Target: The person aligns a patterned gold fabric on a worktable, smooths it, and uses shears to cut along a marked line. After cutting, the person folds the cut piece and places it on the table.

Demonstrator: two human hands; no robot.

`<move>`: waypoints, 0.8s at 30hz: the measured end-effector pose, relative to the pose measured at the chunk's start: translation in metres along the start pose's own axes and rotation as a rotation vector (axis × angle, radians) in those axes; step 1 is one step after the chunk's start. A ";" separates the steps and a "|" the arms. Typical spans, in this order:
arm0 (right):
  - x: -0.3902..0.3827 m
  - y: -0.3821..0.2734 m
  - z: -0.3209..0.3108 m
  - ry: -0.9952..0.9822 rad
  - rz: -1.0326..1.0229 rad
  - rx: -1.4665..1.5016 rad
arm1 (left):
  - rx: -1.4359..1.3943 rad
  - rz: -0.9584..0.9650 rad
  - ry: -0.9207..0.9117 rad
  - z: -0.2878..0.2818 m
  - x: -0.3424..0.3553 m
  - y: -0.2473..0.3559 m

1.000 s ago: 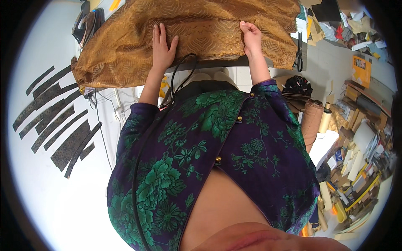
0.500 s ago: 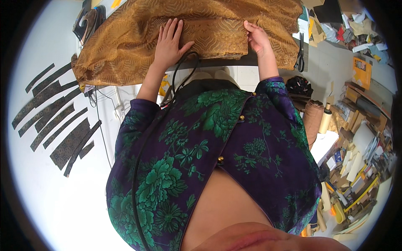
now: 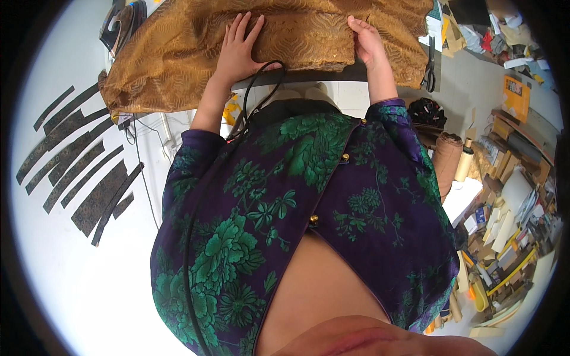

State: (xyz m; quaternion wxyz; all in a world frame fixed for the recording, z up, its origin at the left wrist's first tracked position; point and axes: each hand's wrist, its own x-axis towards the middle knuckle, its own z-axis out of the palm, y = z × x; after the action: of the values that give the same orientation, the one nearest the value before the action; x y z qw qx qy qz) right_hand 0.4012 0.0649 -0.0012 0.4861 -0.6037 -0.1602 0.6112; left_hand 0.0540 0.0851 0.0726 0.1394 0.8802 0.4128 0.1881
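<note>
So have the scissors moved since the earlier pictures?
No, neither way: against the table edge, the scissors lie in the same place.

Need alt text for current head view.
Left hand rests spread on patterned golden-brown fabric while the right hand pinches an edge of it. Black scissors lie at the right, dark patterned strips at the left.

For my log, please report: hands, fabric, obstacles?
Left hand open on fabric; right hand pinching its edge. Fabric creased. Cord loop beside left hand, possibly obstructing.

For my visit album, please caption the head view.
Left hand spread on golden-brown patterned fabric, right hand at one edge.
</note>
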 end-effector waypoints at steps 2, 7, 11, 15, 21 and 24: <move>0.003 0.004 -0.005 -0.011 -0.004 0.016 | -0.023 0.020 0.001 0.000 0.001 0.000; -0.007 0.000 0.004 -0.021 -0.065 0.014 | -0.005 0.000 -0.014 -0.001 -0.001 0.001; -0.016 -0.003 0.014 0.080 -0.134 -0.106 | -0.019 0.010 0.003 0.000 -0.002 0.000; -0.023 -0.008 0.020 0.083 -0.139 -0.096 | -0.085 -0.014 0.002 -0.005 -0.016 0.005; -0.024 -0.009 0.019 0.095 -0.135 -0.080 | -0.028 -0.114 0.016 0.002 -0.060 0.009; -0.023 -0.009 0.018 0.063 -0.154 -0.093 | -0.003 -0.075 0.054 0.003 -0.065 0.009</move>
State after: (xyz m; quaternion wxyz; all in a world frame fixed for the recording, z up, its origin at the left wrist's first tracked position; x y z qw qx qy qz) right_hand 0.3842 0.0579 0.0238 0.5080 -0.6305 -0.2189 0.5445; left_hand 0.0230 0.0289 0.0595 0.1367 0.8585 0.4488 0.2072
